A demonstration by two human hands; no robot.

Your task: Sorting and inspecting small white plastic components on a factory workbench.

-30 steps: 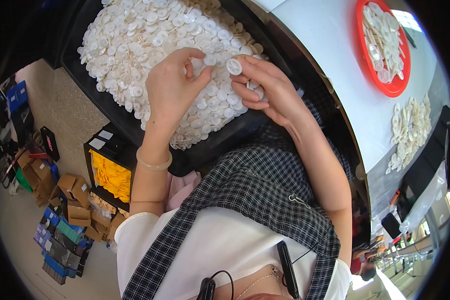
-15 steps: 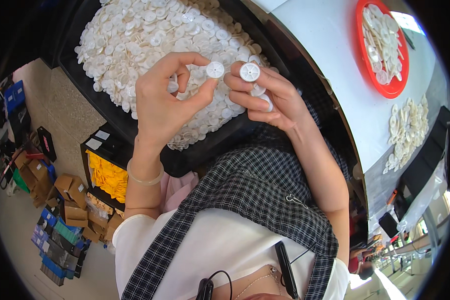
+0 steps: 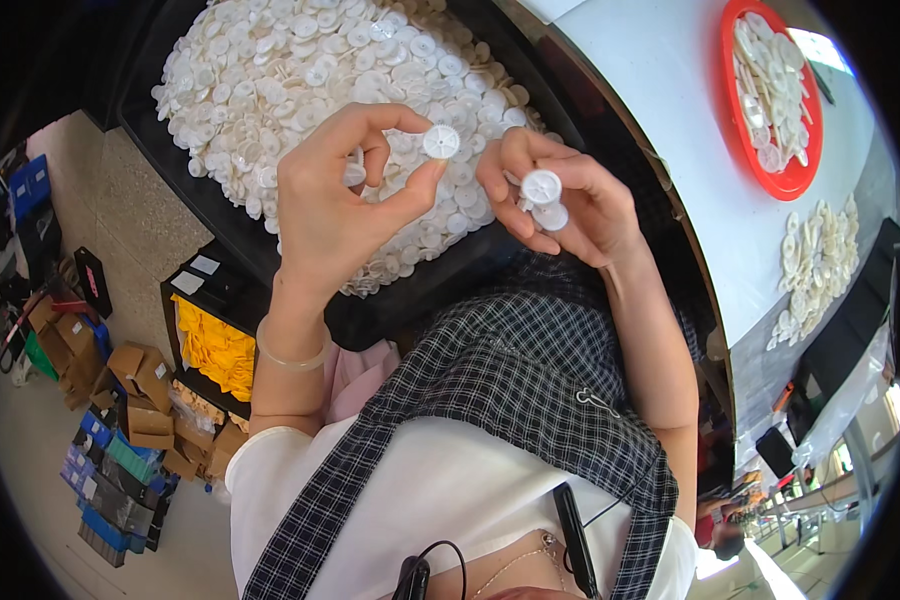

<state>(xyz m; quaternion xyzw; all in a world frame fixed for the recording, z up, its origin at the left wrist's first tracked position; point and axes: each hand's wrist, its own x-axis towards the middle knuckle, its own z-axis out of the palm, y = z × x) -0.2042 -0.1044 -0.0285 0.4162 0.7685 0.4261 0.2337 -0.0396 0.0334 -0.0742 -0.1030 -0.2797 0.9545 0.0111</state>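
Pinching a white spoked gear wheel (image 3: 441, 142) by its rim between thumb and forefinger of the left hand (image 3: 345, 195), keeping those two fingertips clamped and its face turned up, over a black bin (image 3: 195, 205) holding a heap of white plastic wheels (image 3: 280, 110). Tucking a whitish disc (image 3: 354, 172) farther back among the curled fingers of that same hand. Cupping the right hand (image 3: 575, 195) around an upper white wheel (image 3: 541, 186) and a lower white disc (image 3: 550, 216), overlapping each other, with fingers bent and partly spread; not being able to tell a firm clamp from a loose cradle there.

Calling, by judgement, for a light rim grip on the pinched wheel, leaving the spokes uncovered and unflexed. Probably rewarding a slightly deeper curl of the right fingers, guarding against dropping the pair. Likely slipping easily, being small, thin and smooth.

Hiding the pinched wheel's underside and much of the tucked disc. Blurring any fine teeth at this size. Cutting off, at the top, the bin's far end and part of a red tray (image 3: 788, 187) of similar pieces on a white table (image 3: 690, 130). Crowding a loose pile (image 3: 818, 270) nearby too tightly for counting.
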